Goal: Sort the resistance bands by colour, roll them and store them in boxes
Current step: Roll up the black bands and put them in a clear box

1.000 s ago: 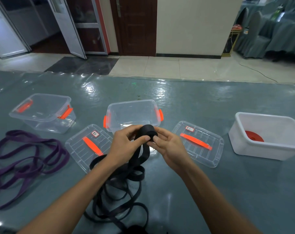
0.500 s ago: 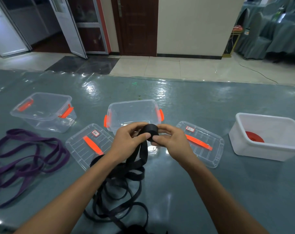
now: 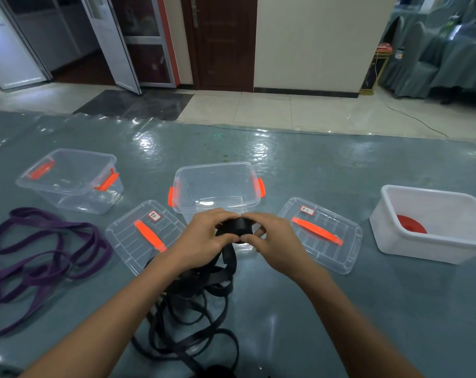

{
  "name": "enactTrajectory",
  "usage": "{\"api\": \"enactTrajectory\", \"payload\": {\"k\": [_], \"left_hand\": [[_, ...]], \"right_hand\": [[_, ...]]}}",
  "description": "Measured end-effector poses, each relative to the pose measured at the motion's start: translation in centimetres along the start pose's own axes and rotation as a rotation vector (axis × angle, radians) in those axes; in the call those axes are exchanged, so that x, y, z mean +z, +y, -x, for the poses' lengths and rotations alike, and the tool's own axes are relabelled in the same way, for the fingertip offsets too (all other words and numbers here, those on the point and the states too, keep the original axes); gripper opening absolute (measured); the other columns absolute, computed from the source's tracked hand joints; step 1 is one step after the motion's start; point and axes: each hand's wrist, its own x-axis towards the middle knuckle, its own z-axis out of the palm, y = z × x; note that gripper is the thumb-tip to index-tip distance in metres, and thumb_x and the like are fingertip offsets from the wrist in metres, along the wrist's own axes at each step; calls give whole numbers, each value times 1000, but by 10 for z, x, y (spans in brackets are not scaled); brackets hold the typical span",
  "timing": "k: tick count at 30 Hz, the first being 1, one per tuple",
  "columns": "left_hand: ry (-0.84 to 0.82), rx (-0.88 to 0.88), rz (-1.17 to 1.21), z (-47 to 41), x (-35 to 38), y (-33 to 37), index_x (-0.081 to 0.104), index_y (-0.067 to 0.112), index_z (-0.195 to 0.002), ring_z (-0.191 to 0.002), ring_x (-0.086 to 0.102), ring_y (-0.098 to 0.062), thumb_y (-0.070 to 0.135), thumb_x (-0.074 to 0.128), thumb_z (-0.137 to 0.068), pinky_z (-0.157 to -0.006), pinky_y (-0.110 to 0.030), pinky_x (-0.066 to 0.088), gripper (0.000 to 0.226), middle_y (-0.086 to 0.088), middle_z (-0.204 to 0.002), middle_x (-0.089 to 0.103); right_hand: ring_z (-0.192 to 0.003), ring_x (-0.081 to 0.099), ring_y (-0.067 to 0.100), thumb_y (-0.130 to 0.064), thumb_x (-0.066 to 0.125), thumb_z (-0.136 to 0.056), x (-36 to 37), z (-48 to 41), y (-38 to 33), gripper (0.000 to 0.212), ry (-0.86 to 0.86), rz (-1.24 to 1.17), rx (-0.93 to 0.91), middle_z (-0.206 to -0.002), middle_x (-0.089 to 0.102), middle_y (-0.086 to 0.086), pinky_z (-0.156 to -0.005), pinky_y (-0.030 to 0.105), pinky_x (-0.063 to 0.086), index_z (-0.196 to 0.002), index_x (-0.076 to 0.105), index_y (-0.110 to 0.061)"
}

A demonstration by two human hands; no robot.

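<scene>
Both hands hold a small roll of black resistance band [image 3: 239, 226] just in front of the middle clear box [image 3: 217, 170]. My left hand [image 3: 204, 236] grips its left side, my right hand [image 3: 272, 238] pinches its right side. The unrolled black band [image 3: 193, 304] hangs from the roll and lies in loose loops on the table near me. Purple bands [image 3: 40, 249] lie tangled at the left. A rolled red band [image 3: 411, 225] sits inside the white box [image 3: 433, 249] at the right.
A second clear box [image 3: 67, 156] with orange clips stands at the back left. Two clear lids with orange handles lie flat, one lid [image 3: 133, 238] left of my hands, the other lid [image 3: 332, 249] right of them. The table has a glossy grey cover [image 3: 313, 165].
The roll has turned between my fingers and taken up more band. Both hands now close over the roll from the sides, a little lower than before.
</scene>
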Motion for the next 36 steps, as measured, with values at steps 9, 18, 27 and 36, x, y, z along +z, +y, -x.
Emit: {"api": "enactTrajectory", "payload": {"k": [9,18,27,36], "left_hand": [[202,-72,357,0,7,6,73,29,-117,-108,70,-14,33,81,-78,-99,-39,54,40,9,-112,75],[42,62,-67,5,-4,-1,72,24,-112,-91,64,-10,24,76,-85,-86,-38,52,28,10,-95,68],[290,-71,243,7,8,11,73,27,-118,-107,68,-7,28,81,-80,-96,-33,54,39,14,-111,74],[301,-101,318,4,14,11,72,25,-119,-110,69,-12,18,79,-82,-99,-40,54,39,11,-113,74]], "right_hand": [[-95,74,36,5,67,-90,-1,2,-6,29,70,-1011,298,-112,73,15,-80,33,60,-116,68,-6],[-106,64,2,-22,77,-85,1,3,3,42,52,-46,54,-118,70,-11,-87,21,55,-126,68,-22],[-98,74,25,4,70,-87,-11,-5,4,31,40,-687,206,-102,77,10,-83,33,60,-116,70,-7],[-108,71,30,5,61,-94,9,9,-2,30,87,-1037,290,-115,73,15,-86,31,59,-122,64,-4]]}}
